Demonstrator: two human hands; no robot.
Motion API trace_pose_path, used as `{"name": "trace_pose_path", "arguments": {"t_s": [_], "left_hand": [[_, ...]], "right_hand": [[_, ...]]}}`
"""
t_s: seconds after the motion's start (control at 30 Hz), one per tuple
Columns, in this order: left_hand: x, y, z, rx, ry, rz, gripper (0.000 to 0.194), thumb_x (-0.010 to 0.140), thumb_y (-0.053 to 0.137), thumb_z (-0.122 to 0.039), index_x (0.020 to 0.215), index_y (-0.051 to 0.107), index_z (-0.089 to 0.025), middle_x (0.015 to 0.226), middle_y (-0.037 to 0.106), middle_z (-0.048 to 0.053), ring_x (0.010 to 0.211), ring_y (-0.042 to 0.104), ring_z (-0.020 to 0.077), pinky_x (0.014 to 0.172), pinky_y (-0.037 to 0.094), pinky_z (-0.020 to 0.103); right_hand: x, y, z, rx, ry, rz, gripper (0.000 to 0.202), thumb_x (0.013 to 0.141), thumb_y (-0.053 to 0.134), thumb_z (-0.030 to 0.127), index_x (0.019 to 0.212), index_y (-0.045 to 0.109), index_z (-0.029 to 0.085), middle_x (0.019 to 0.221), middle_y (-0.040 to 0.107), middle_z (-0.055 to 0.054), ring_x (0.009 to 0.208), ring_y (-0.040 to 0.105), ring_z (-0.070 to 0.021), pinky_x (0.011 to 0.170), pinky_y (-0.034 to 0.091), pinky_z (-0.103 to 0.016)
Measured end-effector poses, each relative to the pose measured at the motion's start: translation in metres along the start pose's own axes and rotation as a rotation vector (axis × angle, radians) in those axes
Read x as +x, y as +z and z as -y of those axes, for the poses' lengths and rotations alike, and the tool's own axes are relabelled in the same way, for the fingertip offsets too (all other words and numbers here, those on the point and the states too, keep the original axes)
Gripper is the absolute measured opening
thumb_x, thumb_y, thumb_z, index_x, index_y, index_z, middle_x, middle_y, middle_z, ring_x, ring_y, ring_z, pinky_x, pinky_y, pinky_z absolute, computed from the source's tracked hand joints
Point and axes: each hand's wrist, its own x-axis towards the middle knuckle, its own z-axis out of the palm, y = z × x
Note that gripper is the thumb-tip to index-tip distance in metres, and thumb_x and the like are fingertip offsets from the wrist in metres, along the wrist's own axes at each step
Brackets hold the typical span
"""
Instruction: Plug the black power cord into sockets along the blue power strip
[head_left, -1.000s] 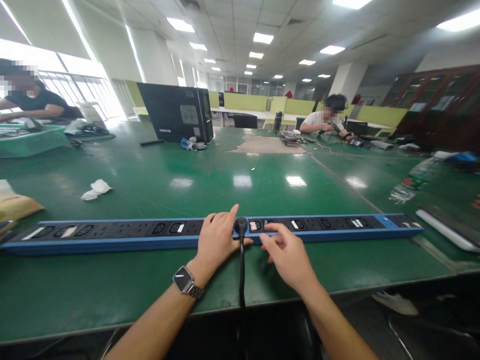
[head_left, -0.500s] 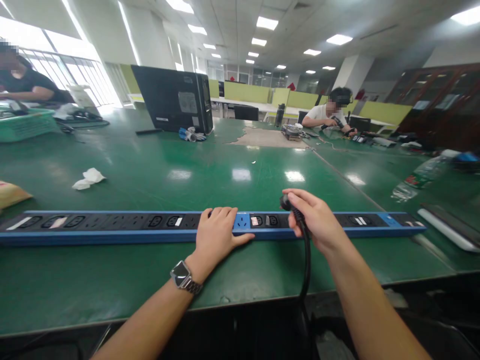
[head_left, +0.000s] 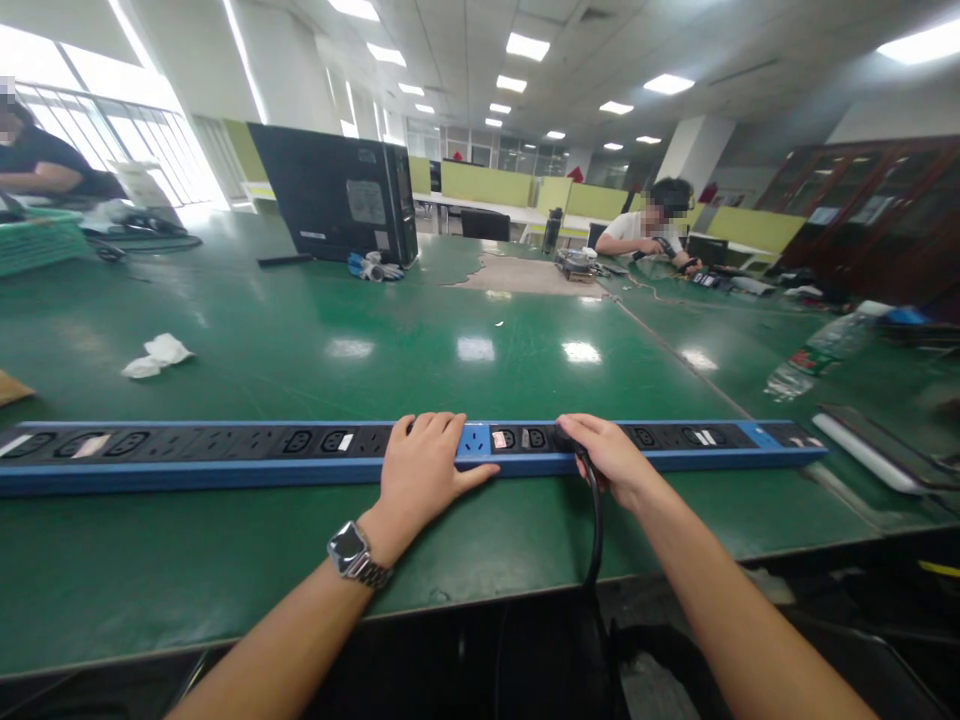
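Observation:
A long blue and black power strip (head_left: pixel 225 477) lies across the table near its front edge, with rows of sockets facing up. My left hand (head_left: pixel 421 462) grips it around the middle, fingers over the far side and thumb along the near side, just left of a blue socket (head_left: pixel 473 441). Farther right, my right hand (head_left: pixel 613 462) is closed around a black power plug (head_left: pixel 564 438), which sits against the strip's top face. How deep the plug is in a socket is hidden by my fingers. Its black cord (head_left: pixel 597 535) hangs down over the table edge.
Behind the strip stand a black computer case (head_left: pixel 337 195) and gloves (head_left: pixel 373 266). Crumpled tissue (head_left: pixel 166 349) lies at left; a plastic bottle (head_left: pixel 821 352) and a phone-like slab (head_left: pixel 866 450) at right. One person (head_left: pixel 626 232) works across the table, another (head_left: pixel 52 165) at far left.
My right hand has lowered the plug from above the strip down onto its sockets. My left hand keeps its grip on the strip. The view has shifted slightly.

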Motion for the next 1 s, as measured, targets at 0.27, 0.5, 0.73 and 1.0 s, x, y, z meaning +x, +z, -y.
{"name": "trace_pose_path", "arguments": {"t_s": [0.27,0.5,0.73,1.0], "left_hand": [[0.000,0.001,0.001,-0.011,0.018,0.003,0.065,0.081,0.061,-0.067,0.120,0.062,-0.014,0.117,0.068,0.016,0.108,0.060,0.0360,0.097,0.037,0.052],[0.000,0.001,0.002,-0.013,0.012,0.003,0.065,0.080,0.061,-0.068,0.120,0.062,-0.017,0.116,0.069,0.014,0.108,0.060,0.0350,0.098,0.037,0.051],[0.001,0.001,0.002,-0.011,-0.001,0.014,0.068,0.079,0.060,-0.071,0.119,0.062,-0.016,0.116,0.069,0.014,0.108,0.060,0.0349,0.097,0.037,0.051],[0.001,-0.002,-0.001,0.023,0.001,0.035,0.067,0.081,0.058,-0.071,0.120,0.061,-0.016,0.117,0.068,0.013,0.109,0.059,0.0330,0.098,0.037,0.048]], "right_hand": [[0.000,-0.006,-0.001,0.172,0.083,0.088,0.035,0.089,0.058,0.043,0.115,0.060,0.018,0.048,0.057,0.004,0.035,0.050,-0.0097,0.035,0.035,-0.017],[-0.008,-0.023,0.003,0.365,0.113,0.155,0.037,0.090,0.056,0.041,0.122,0.058,0.022,0.062,0.067,0.000,0.044,0.057,-0.0104,0.040,0.037,-0.017],[-0.007,-0.014,-0.021,0.439,-0.074,0.102,0.032,0.074,0.073,0.036,0.099,0.063,0.019,0.061,0.067,0.001,0.042,0.054,-0.0102,0.039,0.036,-0.020],[-0.051,-0.080,0.056,0.563,-0.565,0.083,0.012,0.083,0.062,0.025,0.090,0.068,0.032,0.050,0.051,0.006,0.041,0.044,-0.0076,0.045,0.035,-0.024]]}}
